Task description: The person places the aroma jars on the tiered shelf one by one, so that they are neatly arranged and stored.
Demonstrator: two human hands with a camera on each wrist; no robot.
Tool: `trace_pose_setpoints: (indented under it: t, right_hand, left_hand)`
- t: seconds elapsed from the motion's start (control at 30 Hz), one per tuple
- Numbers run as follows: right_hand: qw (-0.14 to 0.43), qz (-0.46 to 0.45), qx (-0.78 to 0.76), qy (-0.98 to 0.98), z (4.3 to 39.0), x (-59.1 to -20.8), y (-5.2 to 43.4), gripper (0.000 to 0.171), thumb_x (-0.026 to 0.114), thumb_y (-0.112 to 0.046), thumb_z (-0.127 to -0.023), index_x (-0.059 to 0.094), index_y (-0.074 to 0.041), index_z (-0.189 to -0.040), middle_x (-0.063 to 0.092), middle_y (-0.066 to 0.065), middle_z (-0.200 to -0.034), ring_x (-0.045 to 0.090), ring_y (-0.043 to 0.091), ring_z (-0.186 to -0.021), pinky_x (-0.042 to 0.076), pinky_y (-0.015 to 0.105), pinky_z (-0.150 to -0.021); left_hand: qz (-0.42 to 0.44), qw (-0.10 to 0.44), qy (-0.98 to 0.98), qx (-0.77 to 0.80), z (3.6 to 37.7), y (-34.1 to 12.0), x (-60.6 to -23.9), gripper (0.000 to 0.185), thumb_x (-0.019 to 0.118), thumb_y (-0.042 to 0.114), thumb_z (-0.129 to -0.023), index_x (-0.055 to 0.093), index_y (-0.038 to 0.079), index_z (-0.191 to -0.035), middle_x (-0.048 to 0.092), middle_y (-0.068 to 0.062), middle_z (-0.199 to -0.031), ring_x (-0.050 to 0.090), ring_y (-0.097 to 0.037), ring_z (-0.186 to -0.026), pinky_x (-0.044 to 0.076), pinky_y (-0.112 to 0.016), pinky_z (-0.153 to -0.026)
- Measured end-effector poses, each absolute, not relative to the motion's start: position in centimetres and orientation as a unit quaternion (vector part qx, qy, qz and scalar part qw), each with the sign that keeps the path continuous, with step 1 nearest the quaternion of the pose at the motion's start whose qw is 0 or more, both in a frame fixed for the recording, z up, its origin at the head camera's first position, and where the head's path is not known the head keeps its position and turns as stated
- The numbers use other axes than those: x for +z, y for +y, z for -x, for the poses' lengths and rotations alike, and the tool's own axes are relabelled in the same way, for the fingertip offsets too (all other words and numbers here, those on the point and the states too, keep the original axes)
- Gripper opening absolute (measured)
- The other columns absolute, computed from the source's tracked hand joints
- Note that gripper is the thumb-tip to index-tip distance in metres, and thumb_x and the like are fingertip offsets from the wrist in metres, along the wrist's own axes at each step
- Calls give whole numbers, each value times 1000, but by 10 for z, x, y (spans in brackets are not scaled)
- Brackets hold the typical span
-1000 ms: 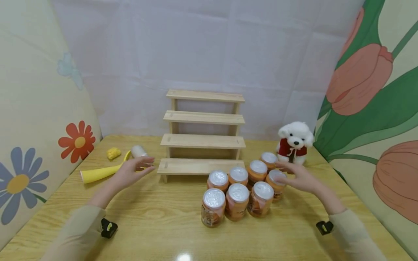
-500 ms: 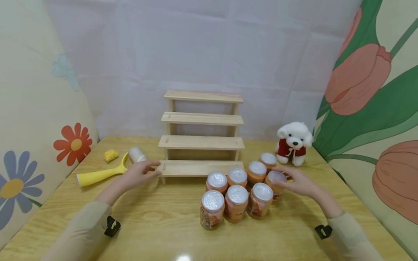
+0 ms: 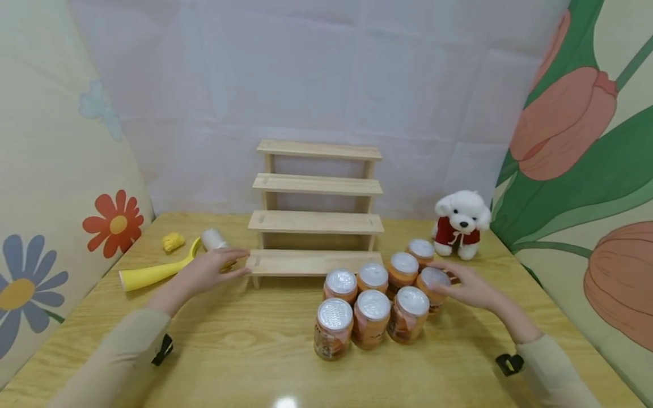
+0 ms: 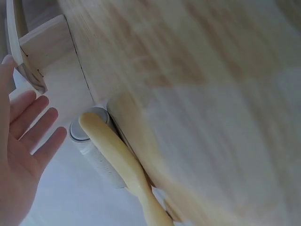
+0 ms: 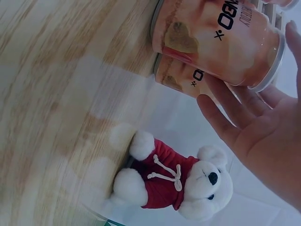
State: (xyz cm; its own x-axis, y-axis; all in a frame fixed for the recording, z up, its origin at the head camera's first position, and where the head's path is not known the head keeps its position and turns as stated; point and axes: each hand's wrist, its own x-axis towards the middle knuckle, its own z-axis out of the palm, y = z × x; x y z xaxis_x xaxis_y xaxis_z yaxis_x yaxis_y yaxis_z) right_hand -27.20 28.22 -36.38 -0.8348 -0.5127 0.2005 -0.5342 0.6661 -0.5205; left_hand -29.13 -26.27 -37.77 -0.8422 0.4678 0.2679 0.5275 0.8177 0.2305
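Note:
My left hand is by the left end of the lowest step of a four-tier wooden display stand. In the left wrist view its fingers are extended and grip nothing. Over at the right, my right hand reaches around the rightmost orange can, thumb near its silver lid and fairly straight fingers along its far side. Whether they touch the can is hard to tell. Several matching cans stand upright, grouped in front of the stand's right half.
A yellow-handled lint roller lies left of the stand, partly behind my left hand. Beyond it sits a small yellow bundle. A white plush dog in red sits behind the right hand. Fabric walls enclose the wooden table.
My left hand has moved slightly right, up to the stand's left end. My right hand stays by the rightmost can, and the cans have not moved.

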Motion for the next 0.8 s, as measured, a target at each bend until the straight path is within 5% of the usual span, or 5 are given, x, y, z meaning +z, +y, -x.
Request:
trace_pose_setpoints:
  t: [0.23, 0.47, 0.8]
  right_hand:
    - [-16, -262, 311, -914, 270, -364, 282, 69, 74, -29, -82, 42, -2, -136, 55, 18, -125, 56, 34, -109, 53, 43, -85]
    - [-25, -251, 332, -909, 263, -364, 283, 64, 73, -24, -83, 42, 1, -132, 57, 16, -118, 56, 34, -107, 53, 45, -84]
    - [-11, -200, 309, -930, 262, -363, 281, 65, 74, -32, -81, 47, 1, -130, 61, 16, -113, 59, 27, -100, 53, 31, -74]
  left_hand:
    - [259, 97, -941, -193, 294, -259, -382, 51, 57, 33, -94, 53, -3, -130, 55, -25, -128, 57, -40, -111, 50, -53, -93]
    - [257, 88, -935, -229, 291, -257, -385, 51, 56, 32, -95, 52, -5, -130, 54, -25, -130, 55, -41, -114, 48, -54, -94]
    - [242, 76, -938, -237, 291, -254, -386, 51, 54, 32, -96, 51, -4, -131, 53, -23, -132, 53, -41, -117, 45, -55, -98]
